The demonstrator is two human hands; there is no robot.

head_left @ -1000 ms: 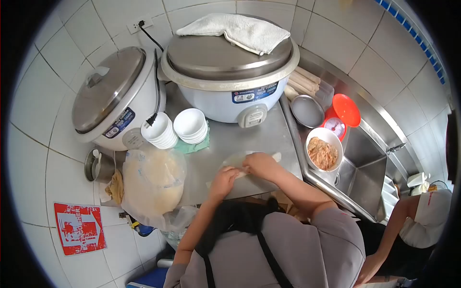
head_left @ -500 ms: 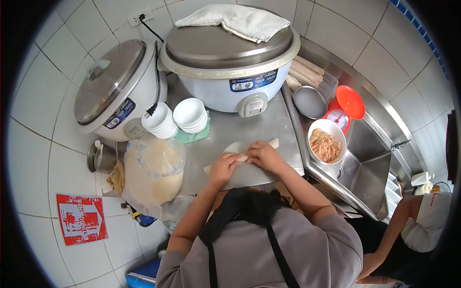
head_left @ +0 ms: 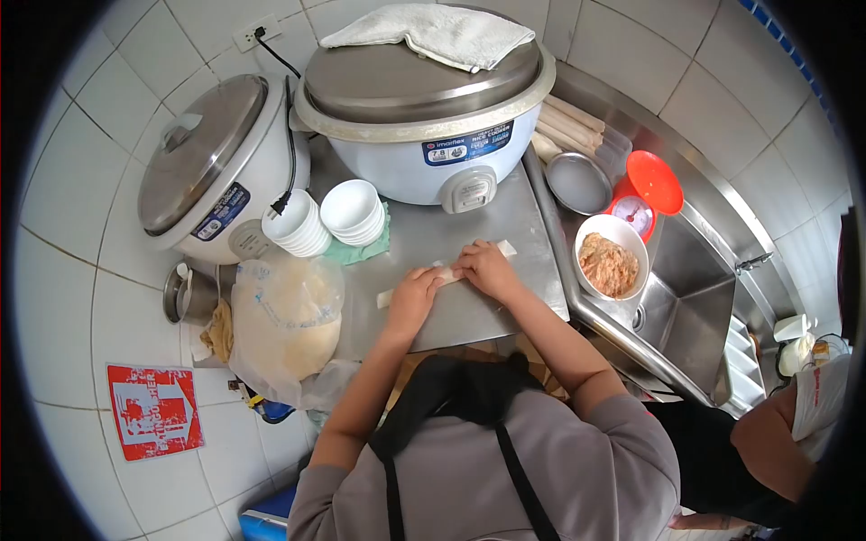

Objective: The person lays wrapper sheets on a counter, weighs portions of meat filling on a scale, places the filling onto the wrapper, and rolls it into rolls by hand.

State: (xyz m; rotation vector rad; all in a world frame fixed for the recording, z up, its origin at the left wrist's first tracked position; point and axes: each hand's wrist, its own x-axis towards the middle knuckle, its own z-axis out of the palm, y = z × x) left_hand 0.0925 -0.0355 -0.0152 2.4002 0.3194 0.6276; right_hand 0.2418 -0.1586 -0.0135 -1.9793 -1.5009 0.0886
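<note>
A thin pale spring roll (head_left: 447, 274) lies slantwise on the steel table, its wrapper wound into a narrow tube with flat ends sticking out past both hands. My left hand (head_left: 414, 297) presses its curled fingers on the left part of the roll. On the right part, my right hand (head_left: 487, 270) is closed over it, fingers bent down. The fingertips hide some of the wrapper. To the left of my left hand sits a plastic bag of round pale wrappers (head_left: 293, 316). A white bowl of orange-pink minced filling (head_left: 609, 266) stands to the right of my right hand.
Two large rice cookers (head_left: 424, 153) stand at the back, beside stacked white bowls (head_left: 352, 213) on a green cloth. Along the right are several pale rolls (head_left: 573, 126), a round grey pan (head_left: 578, 183), a red scale (head_left: 633, 215) and a sink (head_left: 690, 298). Another person (head_left: 785, 433) is at lower right.
The loose upper flap of the wrapper is now wound in, leaving a narrower, tighter tube. Both hands have shifted slightly along with it. The other person's arm at right has moved.
</note>
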